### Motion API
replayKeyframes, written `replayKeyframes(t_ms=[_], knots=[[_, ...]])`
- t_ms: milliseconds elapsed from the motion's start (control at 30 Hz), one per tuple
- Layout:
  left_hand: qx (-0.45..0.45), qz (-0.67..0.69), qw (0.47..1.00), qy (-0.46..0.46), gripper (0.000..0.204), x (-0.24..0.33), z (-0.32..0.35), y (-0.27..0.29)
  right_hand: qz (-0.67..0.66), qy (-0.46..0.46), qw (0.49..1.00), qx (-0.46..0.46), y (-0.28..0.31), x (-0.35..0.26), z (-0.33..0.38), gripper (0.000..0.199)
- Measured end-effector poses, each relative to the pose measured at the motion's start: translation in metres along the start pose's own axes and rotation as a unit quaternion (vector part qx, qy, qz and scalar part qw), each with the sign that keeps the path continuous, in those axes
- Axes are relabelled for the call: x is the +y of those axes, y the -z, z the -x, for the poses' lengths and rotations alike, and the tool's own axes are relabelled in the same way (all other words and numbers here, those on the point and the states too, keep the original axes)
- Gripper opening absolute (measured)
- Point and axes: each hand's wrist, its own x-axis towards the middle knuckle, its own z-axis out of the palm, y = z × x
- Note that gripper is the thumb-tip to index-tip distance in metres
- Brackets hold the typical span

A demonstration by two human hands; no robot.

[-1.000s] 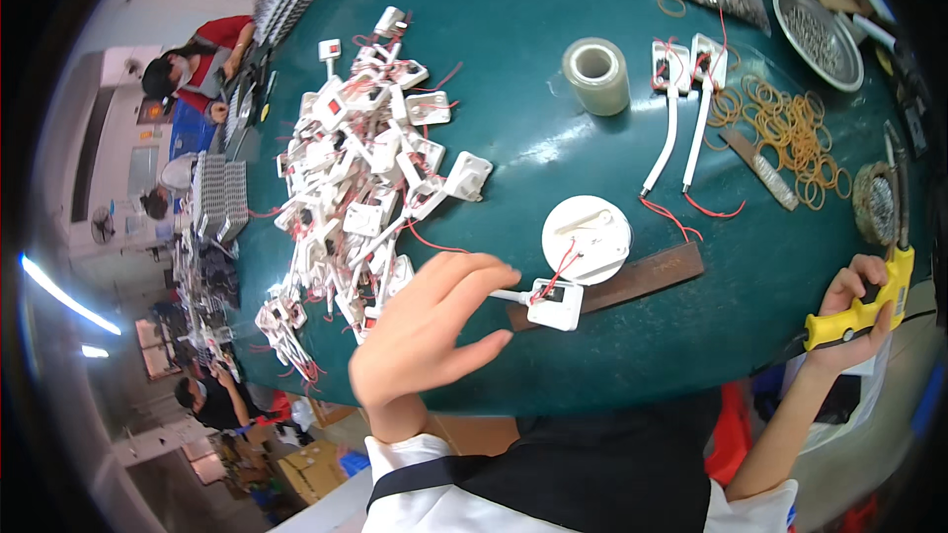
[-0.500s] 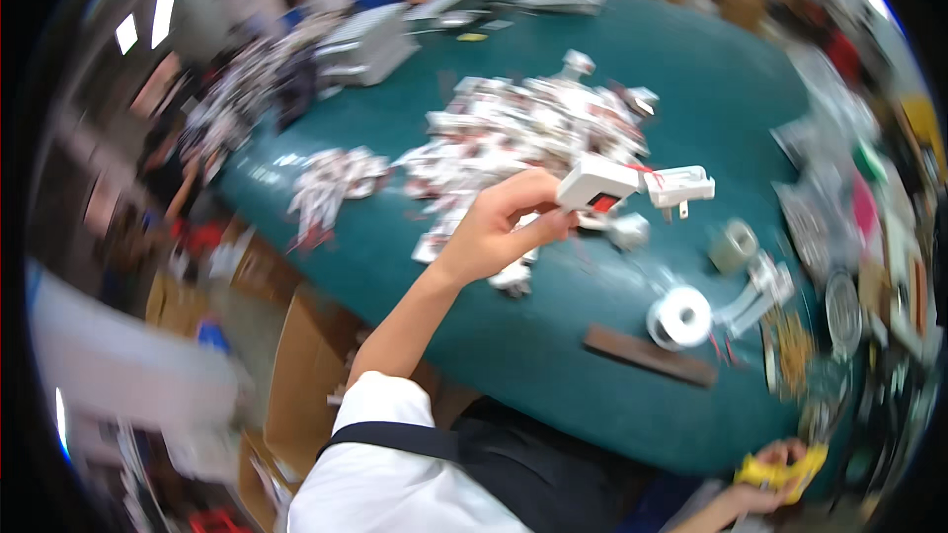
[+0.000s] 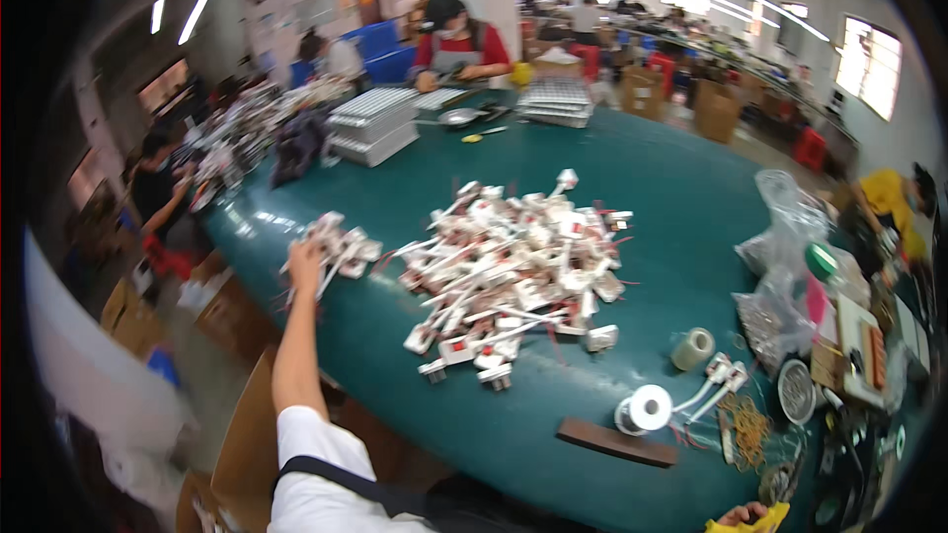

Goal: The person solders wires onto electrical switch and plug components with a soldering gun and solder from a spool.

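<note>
My left hand [image 3: 304,266] reaches to a small pile of white plug pieces with thin red wires [image 3: 348,248] at the left of the table. Its fingers are on or among the pieces, but blur and overlap hide whether they grip one. Right of it lies a large heap of similar white plug pieces [image 3: 523,271], several with white cords and red parts. At the lower right edge my right hand [image 3: 739,514] is closed on a yellow tool [image 3: 770,519], mostly cut off by the frame. Its kind cannot be made out.
On the green table [image 3: 681,177] are a white spool [image 3: 648,409], a brown bar [image 3: 617,442], a tape roll [image 3: 692,348], rubber bands [image 3: 752,431] and plastic bags [image 3: 780,286]. Stacked white trays [image 3: 373,128] stand farther back. A co-worker in red sleeves [image 3: 459,49] sits opposite.
My left hand has moved left, from above the large heap to the small pile. The white plug piece with red wires it held up no longer shows in the air. My view has tilted up.
</note>
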Motion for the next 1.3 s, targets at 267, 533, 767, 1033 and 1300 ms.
replayKeyframes(t_ms=[267,533,767,1033,1300], knots=[[-0.023,0.368,0.929,-0.041,0.027,0.176,0.023,-0.012,-0.009,0.023,0.999,0.023,0.021,-0.017,-0.011,0.049],[-0.303,0.362,0.747,-0.469,0.019,0.445,0.141,0.009,-0.038,-0.003,0.998,0.043,0.012,0.005,-0.019,0.036],[-0.343,0.289,0.691,-0.567,0.023,0.502,0.172,-0.01,-0.015,0.009,0.998,0.055,0.017,-0.007,-0.005,0.041],[-0.367,0.368,0.677,-0.521,0.048,0.507,0.197,-0.014,-0.001,-0.026,0.999,0.032,-0.002,-0.003,-0.015,0.042],[-0.432,0.294,0.687,-0.505,0.064,0.573,0.242,-0.057,-0.013,-0.04,0.998,0.036,0.005,-0.004,-0.017,0.04]])
